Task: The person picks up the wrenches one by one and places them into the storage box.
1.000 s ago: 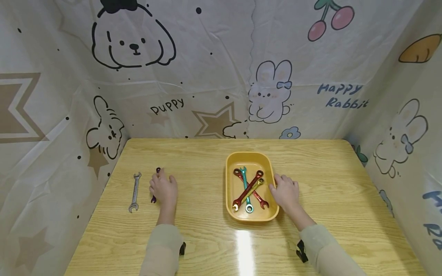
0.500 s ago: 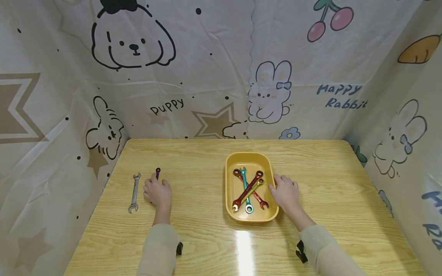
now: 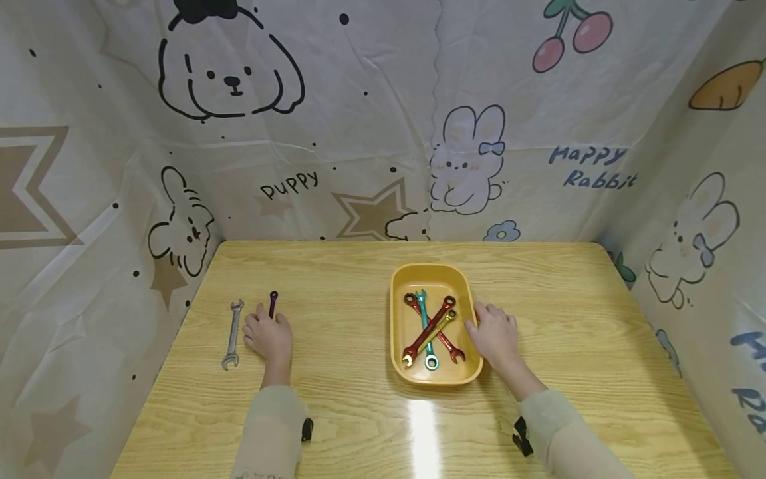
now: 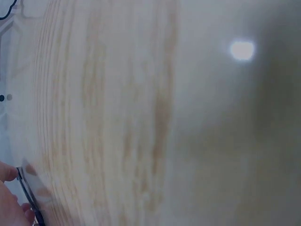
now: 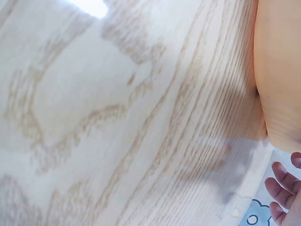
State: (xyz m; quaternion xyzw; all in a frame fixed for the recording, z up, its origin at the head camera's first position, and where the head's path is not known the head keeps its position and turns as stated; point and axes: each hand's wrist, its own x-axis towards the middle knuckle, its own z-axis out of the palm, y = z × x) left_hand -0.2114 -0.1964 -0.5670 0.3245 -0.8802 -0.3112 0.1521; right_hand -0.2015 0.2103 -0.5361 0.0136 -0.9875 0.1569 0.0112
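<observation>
My left hand [image 3: 268, 334] lies over the lower part of a thin purple wrench [image 3: 272, 305], whose ring end sticks out past the fingers in the head view. In the left wrist view, the thumb [image 4: 7, 172] overlaps the end of a dark wrench [image 4: 30, 197]. Left of that hand lies a silver open-ended wrench [image 3: 233, 334]. My right hand [image 3: 496, 334] touches the right rim of a yellow tray [image 3: 396, 319] with its fingers lightly bent. Inside the tray, a dark red wrench [image 3: 428, 332], a teal wrench [image 3: 424, 313] and others cross in a loose pile.
The wooden table [image 3: 347, 332] has its far edge against a patterned cloth [image 3: 359, 133] that also hangs at both sides. A bright light reflection [image 3: 423, 432] shows on the wood in front of the tray.
My left hand has shifted left across the purple wrench, towards the silver wrench, baring more of the purple one's ring end. The right hand and the tray have stayed in place.
</observation>
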